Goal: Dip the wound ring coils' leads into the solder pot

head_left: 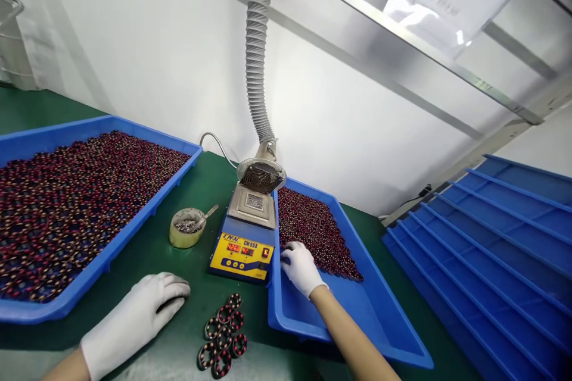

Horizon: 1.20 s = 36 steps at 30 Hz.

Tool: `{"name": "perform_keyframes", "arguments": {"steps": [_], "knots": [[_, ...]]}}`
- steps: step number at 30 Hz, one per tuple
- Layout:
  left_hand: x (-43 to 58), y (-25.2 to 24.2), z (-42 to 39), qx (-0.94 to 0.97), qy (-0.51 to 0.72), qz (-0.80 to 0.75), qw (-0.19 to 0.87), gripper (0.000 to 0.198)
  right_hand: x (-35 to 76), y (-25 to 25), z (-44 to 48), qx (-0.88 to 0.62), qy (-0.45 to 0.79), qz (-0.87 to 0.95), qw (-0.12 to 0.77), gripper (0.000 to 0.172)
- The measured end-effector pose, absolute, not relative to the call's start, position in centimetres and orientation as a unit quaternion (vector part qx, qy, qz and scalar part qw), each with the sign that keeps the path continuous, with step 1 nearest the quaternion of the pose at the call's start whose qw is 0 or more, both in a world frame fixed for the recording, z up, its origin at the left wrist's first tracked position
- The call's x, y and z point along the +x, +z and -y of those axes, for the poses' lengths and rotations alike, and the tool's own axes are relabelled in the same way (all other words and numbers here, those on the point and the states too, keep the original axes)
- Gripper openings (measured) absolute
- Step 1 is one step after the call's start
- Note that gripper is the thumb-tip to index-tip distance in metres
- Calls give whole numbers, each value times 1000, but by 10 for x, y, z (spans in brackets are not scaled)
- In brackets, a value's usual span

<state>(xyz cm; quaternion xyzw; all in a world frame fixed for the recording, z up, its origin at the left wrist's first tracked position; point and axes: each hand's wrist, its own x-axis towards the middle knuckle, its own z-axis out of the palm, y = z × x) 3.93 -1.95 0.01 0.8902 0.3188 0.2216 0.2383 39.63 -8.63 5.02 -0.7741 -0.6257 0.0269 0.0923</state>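
Note:
My left hand (143, 317), in a white glove, rests curled on the green mat (201, 187), with nothing visible in it. Just below it lies a small cluster of several wound toroidal coils (222, 334). My right hand (301, 268), also gloved, reaches into a blue plastic tray (344, 318), its fingertips at the edge of a dense layer of coils (315, 229). Whether those fingers pinch a coil is hidden. A larger blue tray (152, 131) at the left is full of similar coils (89, 214).
Between the trays stand a soldering station (241, 257) with a yellow panel and a small solder tin (186, 227) holding a spoon. A ribbed fume hose (257, 47) rises from a round extractor head (261, 175). Stacked blue trays (482, 262) lie at the right.

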Motion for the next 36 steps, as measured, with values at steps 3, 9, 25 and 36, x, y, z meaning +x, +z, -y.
{"name": "perform_keyframes", "arguments": {"steps": [3,9,25,36], "knots": [[40,-5,18,897,204,-321,223,24,397,54,85,-790,-6,608,78,18],[40,-12,15,903,192,-323,207,25,406,57,98,-812,50,581,32,22],[42,-13,11,927,231,-278,106,21,418,49,116,-797,188,571,-56,68],[43,-14,11,925,267,-257,80,21,455,50,159,-895,118,421,-90,36]]}}
